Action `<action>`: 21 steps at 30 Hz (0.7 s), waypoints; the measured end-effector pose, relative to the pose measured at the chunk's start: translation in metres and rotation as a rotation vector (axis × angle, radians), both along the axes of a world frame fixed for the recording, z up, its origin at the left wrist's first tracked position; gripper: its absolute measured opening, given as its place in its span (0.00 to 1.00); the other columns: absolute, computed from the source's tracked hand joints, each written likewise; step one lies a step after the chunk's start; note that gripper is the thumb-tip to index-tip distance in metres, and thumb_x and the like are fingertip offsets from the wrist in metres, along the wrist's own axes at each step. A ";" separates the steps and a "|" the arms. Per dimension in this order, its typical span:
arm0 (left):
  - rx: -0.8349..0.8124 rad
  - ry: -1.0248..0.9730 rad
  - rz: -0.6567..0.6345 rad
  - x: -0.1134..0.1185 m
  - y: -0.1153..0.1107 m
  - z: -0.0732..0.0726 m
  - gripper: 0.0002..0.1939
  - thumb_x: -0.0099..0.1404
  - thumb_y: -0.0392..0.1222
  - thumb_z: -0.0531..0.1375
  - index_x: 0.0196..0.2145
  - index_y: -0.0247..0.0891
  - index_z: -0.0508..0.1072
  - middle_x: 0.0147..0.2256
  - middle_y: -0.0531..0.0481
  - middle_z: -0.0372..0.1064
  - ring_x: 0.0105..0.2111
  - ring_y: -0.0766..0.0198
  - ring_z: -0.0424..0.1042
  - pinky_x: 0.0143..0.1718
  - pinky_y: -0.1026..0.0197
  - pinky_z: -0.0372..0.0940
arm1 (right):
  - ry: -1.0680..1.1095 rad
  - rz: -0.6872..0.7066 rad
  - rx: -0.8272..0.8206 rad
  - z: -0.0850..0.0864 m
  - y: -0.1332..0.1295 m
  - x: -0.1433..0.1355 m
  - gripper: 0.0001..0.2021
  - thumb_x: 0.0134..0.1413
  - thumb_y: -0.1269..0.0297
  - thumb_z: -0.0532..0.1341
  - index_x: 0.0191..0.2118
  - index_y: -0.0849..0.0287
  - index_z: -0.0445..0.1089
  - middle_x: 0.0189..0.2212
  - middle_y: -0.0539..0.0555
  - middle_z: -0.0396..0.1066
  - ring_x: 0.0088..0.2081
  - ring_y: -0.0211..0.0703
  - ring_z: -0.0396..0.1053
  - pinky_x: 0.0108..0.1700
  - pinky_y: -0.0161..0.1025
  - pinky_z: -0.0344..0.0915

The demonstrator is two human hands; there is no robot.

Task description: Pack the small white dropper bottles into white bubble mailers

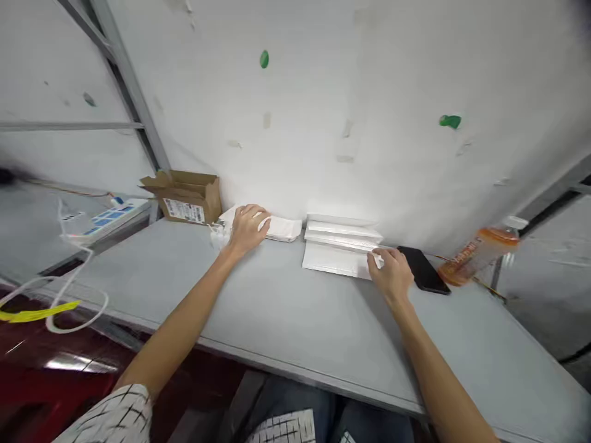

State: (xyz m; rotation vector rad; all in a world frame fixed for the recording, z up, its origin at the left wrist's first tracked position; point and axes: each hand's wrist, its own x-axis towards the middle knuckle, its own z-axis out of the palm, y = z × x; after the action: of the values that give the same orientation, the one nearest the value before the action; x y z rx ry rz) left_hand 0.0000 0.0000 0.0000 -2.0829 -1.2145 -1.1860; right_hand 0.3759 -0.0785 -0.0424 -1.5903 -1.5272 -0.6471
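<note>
My left hand point(249, 229) rests over a low stack of flat white packets point(285, 228) by the wall, its fingers curled down. What lies under those fingertips is hidden. Beside that wrist is a small bundle of clear and white plastic point(218, 236). Farther right, several flat white sleeves point(330, 257) lie overlapped like steps, looking like paper or plastic envelopes. At the front right corner of these, my right hand point(392, 274) is closed in a pinch, with a bit of white showing between thumb and fingers.
An open cardboard box point(189, 197) with a label stands at the back left. Beyond it lies a power strip point(111, 216) with a white cable point(69, 280). A black phone point(423, 269) and a tilted orange drink bottle point(480, 251) are on the right. A white wall point(305, 141) borders the grey table point(277, 320).
</note>
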 end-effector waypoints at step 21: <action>0.012 -0.254 0.087 -0.039 0.004 0.014 0.08 0.68 0.38 0.58 0.32 0.40 0.77 0.36 0.47 0.77 0.41 0.56 0.73 0.45 0.52 0.62 | -0.373 0.478 -0.819 0.033 0.105 -0.228 0.20 0.68 0.63 0.54 0.62 0.61 0.62 0.56 0.63 0.72 0.56 0.54 0.69 0.52 0.44 0.64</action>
State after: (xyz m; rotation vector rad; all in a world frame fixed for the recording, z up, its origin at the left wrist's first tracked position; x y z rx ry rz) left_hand -0.0390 0.0040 0.0139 -1.8924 -1.3912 -1.4459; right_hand 0.1483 0.0262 -0.0094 -1.5947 -2.5656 -0.0166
